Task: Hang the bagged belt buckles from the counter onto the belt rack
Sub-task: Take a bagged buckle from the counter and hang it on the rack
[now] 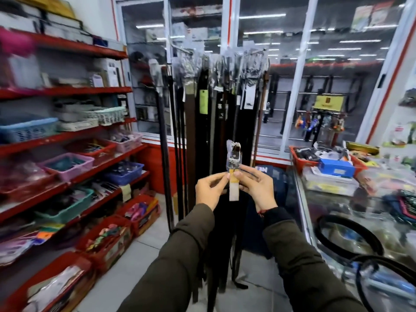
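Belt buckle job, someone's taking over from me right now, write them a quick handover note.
Left hand: pinching the bagged buckle at its paper tag.
Right hand: pinching the same tag from the other side.
The buckle is held upright at chest height in front of the belt rack, not yet on a hook.
Done: this buckle is picked up and brought to the rack, which already carries many bagged belts.
Left: hang this one near the rack top, then check the glass counter on the right for more; the blur hides what remains there.
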Demonstrator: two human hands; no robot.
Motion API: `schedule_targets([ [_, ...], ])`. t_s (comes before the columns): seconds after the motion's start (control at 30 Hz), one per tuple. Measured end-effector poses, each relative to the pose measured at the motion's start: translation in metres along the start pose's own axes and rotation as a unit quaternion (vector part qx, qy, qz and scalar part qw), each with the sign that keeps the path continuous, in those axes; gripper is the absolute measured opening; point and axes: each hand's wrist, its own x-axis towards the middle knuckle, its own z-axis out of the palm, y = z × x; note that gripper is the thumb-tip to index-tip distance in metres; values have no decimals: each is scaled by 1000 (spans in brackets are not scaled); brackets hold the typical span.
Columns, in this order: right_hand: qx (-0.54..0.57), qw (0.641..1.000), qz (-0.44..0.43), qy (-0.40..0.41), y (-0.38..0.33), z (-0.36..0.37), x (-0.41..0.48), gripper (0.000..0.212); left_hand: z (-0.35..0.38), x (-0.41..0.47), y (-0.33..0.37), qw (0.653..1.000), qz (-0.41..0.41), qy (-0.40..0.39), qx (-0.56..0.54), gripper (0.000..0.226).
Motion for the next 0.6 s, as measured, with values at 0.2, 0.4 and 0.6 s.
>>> schedule_targets([
  [0.2, 26, 996, -65, -53, -46, 64, 30, 21, -39, 46, 58, 997, 55, 34, -35, 18],
  [0.4, 43, 984, -145, -90, -109, 130, 66, 32, -63, 86, 148, 986, 133, 91, -44, 18],
  [0.6, 26, 976, -201, -85, -154, 182, 89, 33, -87, 122, 208, 979, 142, 140, -44, 36],
])
